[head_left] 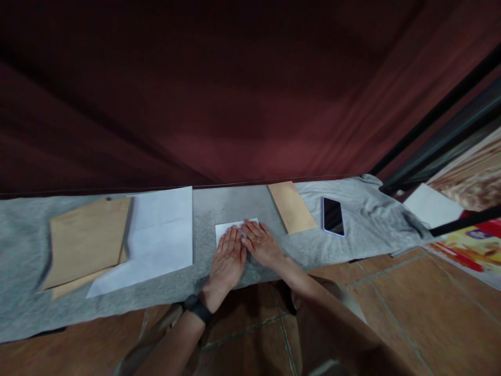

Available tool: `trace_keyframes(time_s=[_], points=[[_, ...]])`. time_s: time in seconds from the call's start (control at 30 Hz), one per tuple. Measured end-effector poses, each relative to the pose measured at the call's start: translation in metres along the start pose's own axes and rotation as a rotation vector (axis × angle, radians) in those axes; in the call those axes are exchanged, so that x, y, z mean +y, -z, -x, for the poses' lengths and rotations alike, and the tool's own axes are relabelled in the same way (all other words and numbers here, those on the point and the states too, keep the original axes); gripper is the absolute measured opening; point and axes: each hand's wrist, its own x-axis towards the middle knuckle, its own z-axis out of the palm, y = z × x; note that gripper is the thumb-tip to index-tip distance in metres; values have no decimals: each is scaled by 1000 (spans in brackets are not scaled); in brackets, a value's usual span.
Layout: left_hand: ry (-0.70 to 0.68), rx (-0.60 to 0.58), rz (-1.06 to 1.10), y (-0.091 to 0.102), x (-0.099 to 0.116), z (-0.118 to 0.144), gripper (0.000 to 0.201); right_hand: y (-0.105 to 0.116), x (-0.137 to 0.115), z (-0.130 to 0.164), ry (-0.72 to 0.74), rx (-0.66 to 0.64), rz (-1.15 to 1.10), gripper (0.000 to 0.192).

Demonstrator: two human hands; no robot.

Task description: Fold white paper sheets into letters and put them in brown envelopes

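A small folded white paper [227, 228] lies on the grey cloth [23, 235] in front of me. My left hand [227, 257] presses flat on it, fingers together, with a dark band on the wrist. My right hand [263, 243] lies flat beside it, palm down, its fingertips on the paper's far right part. Most of the paper is hidden under both hands.
To the left lie large white sheets [156, 235] and brown envelopes [86, 241]. A narrow brown envelope [291, 207] and a phone [332, 216], screen up, lie to the right. A dark red curtain [235, 94] hangs behind. Tiled floor [410, 303] is below, with another white sheet [432, 206] at the far right.
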Motion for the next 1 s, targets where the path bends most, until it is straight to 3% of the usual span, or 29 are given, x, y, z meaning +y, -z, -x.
trace_keyframes(time_s=[0.23, 0.7, 0.9, 1.0], points=[[106, 36, 40, -1, -12, 5, 62, -3, 13, 6, -44, 15, 82, 57], [185, 42, -6, 6, -30, 20, 63, 4, 27, 18, -147, -10, 140, 58], [188, 95, 7, 13, -30, 20, 62, 9, 25, 20, -165, 24, 132, 55], [103, 96, 27, 17, -20, 14, 62, 18, 19, 16, -234, 48, 104, 51]])
